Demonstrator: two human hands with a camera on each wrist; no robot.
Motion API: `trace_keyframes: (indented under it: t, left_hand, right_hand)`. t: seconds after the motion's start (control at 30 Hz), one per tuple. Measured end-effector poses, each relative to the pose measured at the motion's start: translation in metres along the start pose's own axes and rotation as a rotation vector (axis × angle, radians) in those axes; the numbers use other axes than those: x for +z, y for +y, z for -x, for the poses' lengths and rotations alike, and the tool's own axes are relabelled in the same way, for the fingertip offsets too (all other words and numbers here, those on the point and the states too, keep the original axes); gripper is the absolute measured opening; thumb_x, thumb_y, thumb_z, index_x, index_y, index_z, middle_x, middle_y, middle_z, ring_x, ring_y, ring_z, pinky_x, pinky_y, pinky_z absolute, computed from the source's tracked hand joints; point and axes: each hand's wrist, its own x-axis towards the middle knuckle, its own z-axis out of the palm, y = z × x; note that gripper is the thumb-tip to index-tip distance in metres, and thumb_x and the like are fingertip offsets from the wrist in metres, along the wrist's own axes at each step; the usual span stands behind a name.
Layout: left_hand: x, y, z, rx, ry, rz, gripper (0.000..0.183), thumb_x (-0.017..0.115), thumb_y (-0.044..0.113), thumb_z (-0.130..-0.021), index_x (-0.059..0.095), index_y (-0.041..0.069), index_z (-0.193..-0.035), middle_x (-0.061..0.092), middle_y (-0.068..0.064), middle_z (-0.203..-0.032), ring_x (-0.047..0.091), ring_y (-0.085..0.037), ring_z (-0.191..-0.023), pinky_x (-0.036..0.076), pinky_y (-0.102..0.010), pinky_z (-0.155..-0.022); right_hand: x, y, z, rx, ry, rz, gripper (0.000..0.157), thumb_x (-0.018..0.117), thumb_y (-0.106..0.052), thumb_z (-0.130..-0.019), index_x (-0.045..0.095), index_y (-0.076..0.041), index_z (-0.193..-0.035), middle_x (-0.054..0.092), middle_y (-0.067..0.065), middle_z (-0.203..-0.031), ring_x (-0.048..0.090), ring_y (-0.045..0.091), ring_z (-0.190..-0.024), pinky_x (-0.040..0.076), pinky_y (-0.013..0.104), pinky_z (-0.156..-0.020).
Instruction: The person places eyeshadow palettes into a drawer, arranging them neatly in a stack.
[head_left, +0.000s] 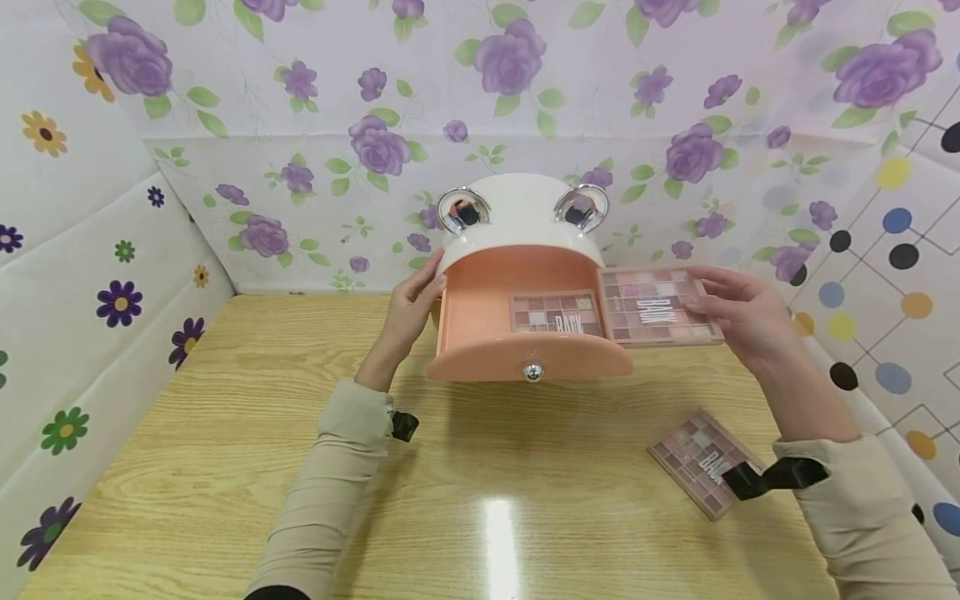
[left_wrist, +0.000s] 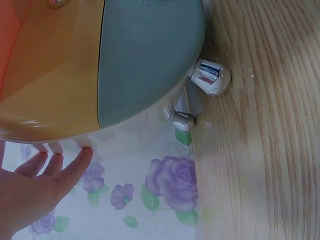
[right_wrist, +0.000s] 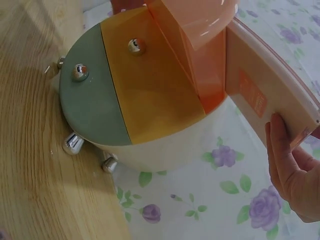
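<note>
A white cabinet (head_left: 521, 208) with round chrome-rimmed eyes stands at the back of the table. Its orange top drawer (head_left: 483, 362) is pulled out, and one eyeshadow palette (head_left: 536, 312) lies inside on the right. Against the cabinet's left side rests my left hand (head_left: 407, 315), its fingertips touching the wall in the left wrist view. My right hand (head_left: 753, 321) pinches a second eyeshadow palette (head_left: 626, 315) by its right end, thumb and fingers on opposite faces. That palette's left end is at the drawer's right edge. In the right wrist view its pale underside (right_wrist: 250, 82) shows.
Another eyeshadow palette (head_left: 693, 467) lies on the wooden table (head_left: 225, 467) at the right, near my right forearm. Below the orange drawer are a shut yellow drawer (right_wrist: 150, 80) and a green drawer (right_wrist: 92, 110) with chrome knobs. Flowered sheets (head_left: 315, 200) stand behind the cabinet.
</note>
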Motion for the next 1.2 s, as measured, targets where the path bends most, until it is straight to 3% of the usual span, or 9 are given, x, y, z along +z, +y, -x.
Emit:
trace_keyframes:
  t: [0.17,0.37,0.63,0.83,1.2]
  left_hand:
    - [0.000,0.000,0.000,-0.006,-0.001,0.000,0.047,0.044,0.011,-0.095,0.033,0.004,-0.140,0.026,-0.010,-0.147,0.026,-0.017,-0.133,0.034,-0.036,-0.100]
    - [0.000,-0.001,-0.001,0.001,0.006,0.007,0.047,0.044,0.010,-0.095,0.033,0.002,-0.140,0.027,-0.010,-0.146,0.027,-0.017,-0.133,0.034,-0.035,-0.101]
    - [0.001,0.000,0.000,-0.006,0.010,0.014,0.047,0.045,0.010,-0.095,0.033,0.002,-0.140,0.026,-0.009,-0.147,0.027,-0.017,-0.132,0.036,-0.032,-0.099]
    - [0.001,0.000,-0.001,-0.010,0.006,0.016,0.047,0.044,0.011,-0.095,0.033,0.003,-0.140,0.026,-0.009,-0.147,0.026,-0.016,-0.133,0.034,-0.034,-0.100]
    - [0.001,0.000,-0.001,-0.011,0.005,0.019,0.047,0.044,0.010,-0.095,0.032,0.002,-0.140,0.026,-0.010,-0.147,0.026,-0.018,-0.133,0.033,-0.036,-0.101]
  right_hand:
    - [0.008,0.003,-0.001,0.001,0.034,0.099,0.033,0.067,0.001,-0.080,0.067,-0.017,-0.108,0.061,0.000,-0.100,0.063,0.012,-0.082,0.053,0.024,-0.067]
    - [0.017,0.007,-0.004,-0.017,0.021,0.196,0.040,0.068,-0.005,-0.080,0.059,-0.011,-0.119,0.058,0.000,-0.102,0.062,0.010,-0.082,0.052,0.021,-0.066]
    - [0.026,0.009,-0.005,-0.069,0.028,0.369,0.036,0.071,-0.009,-0.079,0.064,-0.014,-0.114,0.059,-0.003,-0.100,0.061,0.009,-0.082,0.050,0.019,-0.065]
    - [0.029,0.007,-0.005,-0.094,0.002,0.392,0.037,0.066,-0.014,-0.084,0.060,-0.007,-0.120,0.062,-0.004,-0.098,0.061,0.008,-0.085,0.050,0.019,-0.069]
    - [0.044,0.004,-0.008,-0.045,-0.071,0.337,0.045,0.064,-0.012,-0.085,0.053,0.001,-0.126,0.060,0.002,-0.104,0.061,0.011,-0.091,0.050,0.021,-0.076]
